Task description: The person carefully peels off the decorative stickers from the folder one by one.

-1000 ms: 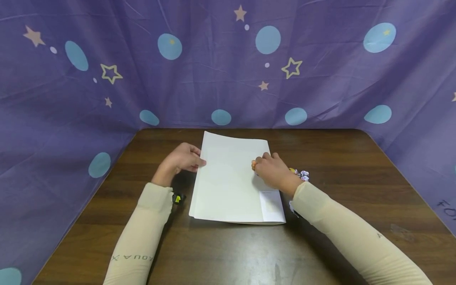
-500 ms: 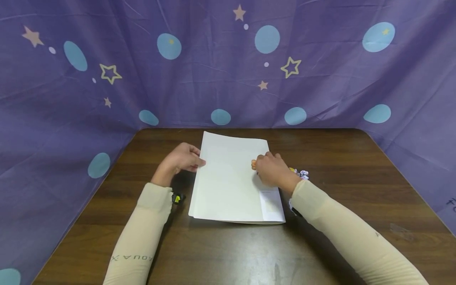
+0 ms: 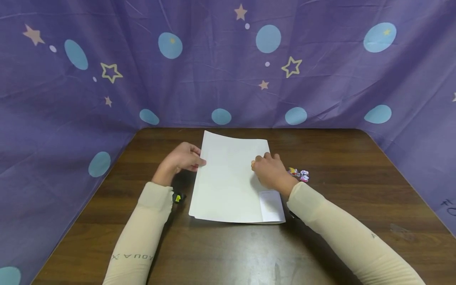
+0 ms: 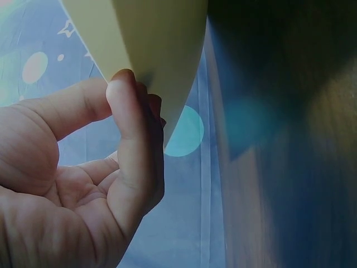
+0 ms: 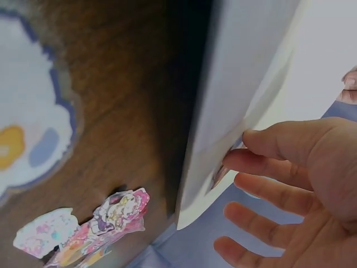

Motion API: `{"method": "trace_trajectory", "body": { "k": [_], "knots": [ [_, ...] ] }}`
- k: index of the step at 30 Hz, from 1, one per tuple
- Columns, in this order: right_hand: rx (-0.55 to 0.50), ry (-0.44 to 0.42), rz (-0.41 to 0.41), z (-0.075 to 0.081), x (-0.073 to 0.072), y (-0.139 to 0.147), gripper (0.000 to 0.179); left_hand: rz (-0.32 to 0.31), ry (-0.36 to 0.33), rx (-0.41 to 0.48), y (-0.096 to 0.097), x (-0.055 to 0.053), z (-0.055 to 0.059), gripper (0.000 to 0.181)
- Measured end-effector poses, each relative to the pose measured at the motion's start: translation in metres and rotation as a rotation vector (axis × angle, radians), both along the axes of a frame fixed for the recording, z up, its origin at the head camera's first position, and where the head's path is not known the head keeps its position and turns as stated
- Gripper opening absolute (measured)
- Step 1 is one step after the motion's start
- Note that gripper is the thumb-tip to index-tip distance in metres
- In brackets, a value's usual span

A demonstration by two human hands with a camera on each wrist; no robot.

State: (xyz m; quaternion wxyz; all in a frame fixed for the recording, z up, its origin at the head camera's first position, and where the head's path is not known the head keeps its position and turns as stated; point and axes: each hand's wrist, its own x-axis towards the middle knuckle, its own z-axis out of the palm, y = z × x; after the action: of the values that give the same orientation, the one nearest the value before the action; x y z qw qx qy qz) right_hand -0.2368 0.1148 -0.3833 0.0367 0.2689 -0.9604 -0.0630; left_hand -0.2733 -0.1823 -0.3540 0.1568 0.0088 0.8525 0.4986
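Note:
A white paper folder (image 3: 231, 178) stands in the middle of the table, with a small white pocket (image 3: 272, 206) at its lower right. My left hand (image 3: 184, 157) pinches the folder's left edge between thumb and fingers, as the left wrist view also shows. Over the folder's right half, my right hand (image 3: 270, 171) pinches a small sticker (image 3: 253, 163) with an orange edge showing. Thumb and index finger meet on it in the right wrist view, the other fingers spread apart. Most of this sticker is hidden by the fingers.
Several cartoon stickers (image 3: 304, 176) lie on the brown wooden table (image 3: 235, 253) just right of the folder, near my right wrist. A purple curtain (image 3: 221, 71) with stars and blue ovals hangs behind and along both sides.
My right wrist and forearm have shifted slightly left, uncovering more of the stickers on the table. Less of the orange sticker shows now. The left hand and folder stay in place.

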Motion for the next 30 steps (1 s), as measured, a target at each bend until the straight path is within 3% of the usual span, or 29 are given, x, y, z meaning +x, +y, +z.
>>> {"method": "trace_trajectory", "body": {
  "k": [17,30],
  "knots": [
    [0.037,0.057,0.024,-0.0068,-0.0001,-0.0024,0.013,0.0,0.001,-0.026,0.0028,0.0017,0.0041,0.048],
    [0.188,0.159,0.077,-0.0021,0.0046,-0.0098,0.013,0.009,-0.013,-0.021,0.0018,0.0044,0.0076,0.048]
  ]
}}
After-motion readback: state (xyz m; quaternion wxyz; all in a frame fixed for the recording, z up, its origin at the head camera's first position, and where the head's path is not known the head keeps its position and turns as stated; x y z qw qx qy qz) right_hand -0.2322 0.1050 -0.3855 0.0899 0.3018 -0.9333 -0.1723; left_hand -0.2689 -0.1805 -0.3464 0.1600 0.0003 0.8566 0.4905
